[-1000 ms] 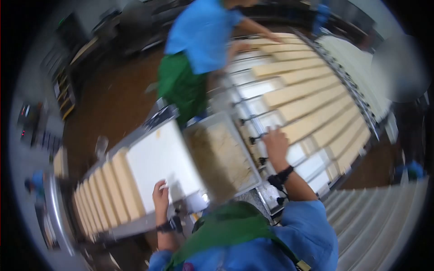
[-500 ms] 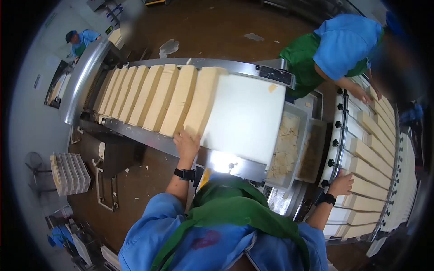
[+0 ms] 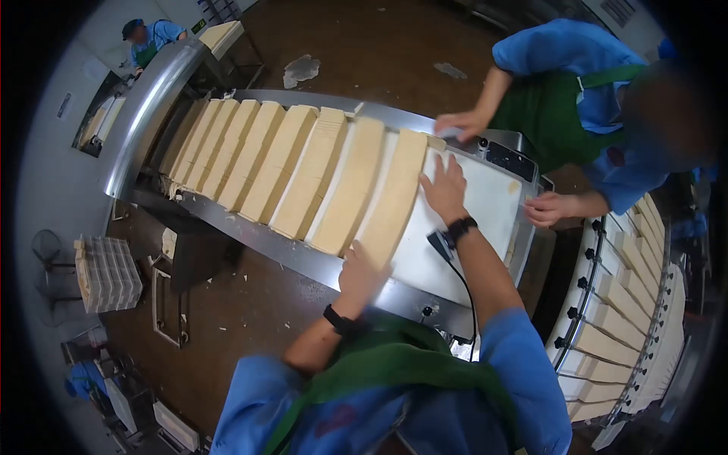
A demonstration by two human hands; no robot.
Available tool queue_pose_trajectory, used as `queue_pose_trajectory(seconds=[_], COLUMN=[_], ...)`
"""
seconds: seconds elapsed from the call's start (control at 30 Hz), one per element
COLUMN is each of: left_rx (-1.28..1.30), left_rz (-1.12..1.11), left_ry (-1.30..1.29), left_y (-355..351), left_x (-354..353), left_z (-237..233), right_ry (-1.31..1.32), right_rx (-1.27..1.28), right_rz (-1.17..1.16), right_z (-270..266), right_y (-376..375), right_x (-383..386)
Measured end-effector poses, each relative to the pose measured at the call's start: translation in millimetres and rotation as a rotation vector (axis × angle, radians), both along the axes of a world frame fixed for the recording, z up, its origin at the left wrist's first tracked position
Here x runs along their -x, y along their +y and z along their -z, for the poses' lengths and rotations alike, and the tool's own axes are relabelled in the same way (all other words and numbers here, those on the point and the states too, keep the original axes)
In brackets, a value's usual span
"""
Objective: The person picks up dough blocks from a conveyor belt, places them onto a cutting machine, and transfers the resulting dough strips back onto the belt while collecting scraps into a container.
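Note:
Long rows of pale yellow stacked sheets lie crosswise on a white conveyor belt (image 3: 474, 193). My left hand (image 3: 358, 279), blurred by motion, is at the near end of the rightmost row (image 3: 402, 186); its grip is unclear. Against the right side of that same row, near its far end, rests my right hand (image 3: 446, 186) with its fingers spread. Just left of it lies another row (image 3: 353, 182), blurred and separated by a narrow strip of belt. A black device with a cable hangs at my right wrist.
At the right end of the belt a co-worker (image 3: 561, 98) has both hands near its frame. A second conveyor (image 3: 584, 311) with more rows stands at the right. A metal hood (image 3: 148, 114) spans the belt's left end. White crates (image 3: 110, 273) stand at the left.
My right hand has moved from the right conveyor to the rightmost row on the belt. My left hand has shifted right. The co-worker's hands have come over to the belt's end.

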State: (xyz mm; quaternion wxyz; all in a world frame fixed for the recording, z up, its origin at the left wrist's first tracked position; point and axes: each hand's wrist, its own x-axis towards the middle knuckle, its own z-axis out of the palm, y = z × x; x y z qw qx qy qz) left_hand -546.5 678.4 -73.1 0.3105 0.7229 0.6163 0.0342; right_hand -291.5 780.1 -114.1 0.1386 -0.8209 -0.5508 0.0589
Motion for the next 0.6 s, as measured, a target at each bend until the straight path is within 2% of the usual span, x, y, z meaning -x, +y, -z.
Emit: queue_pose_trajectory(seconds=[0.07, 0.13, 0.2, 0.3, 0.37, 0.43, 0.5, 0.53, 0.6], left_rx=[0.104, 0.082, 0.169, 0.18, 0.184, 0.034, 0.022, 0.013, 0.082], left_rz=[0.013, 0.014, 0.04, 0.065, 0.11, 0.186, 0.311, 0.375, 0.473], left_ry=[0.029, 0.054, 0.069, 0.091, 0.079, 0.041, -0.036, -0.094, -0.152], left_y=[2.9, 4.2, 8.2, 15.6, 12.7, 10.4, 14.6, 14.7, 11.1], left_x=[0.3, -0.4, -1.3, -3.1, -6.9, -9.4, -19.3, -26.1, -48.1], left_z=[-3.4, 0.2, -4.1, -10.5, -7.7, 2.9, 3.8, 4.9, -7.9], right_ry=[0.003, 0.006, 0.04, 0.026, 0.09, 0.116, 0.226, 0.218, -0.04], right_rx=[0.018, 0.034, 0.153, 0.19, 0.223, 0.231, 0.212, 0.206, 0.095], right_rz=[-0.019, -0.035, -0.017, 0.052, 0.167, 0.323, 0.473, 0.54, 0.633], right_z=[-1.8, -5.0, -8.3, -23.1, -36.8, -47.0, -58.2, -57.5, -38.8], right_y=[43.8, 72.8, 88.7, 91.0, 78.3, 54.5, 18.1, -3.0, -44.0], right_x=[16.7, 25.8, 29.7, 33.1, 19.8, -6.7, -43.0, -57.1, -83.6])
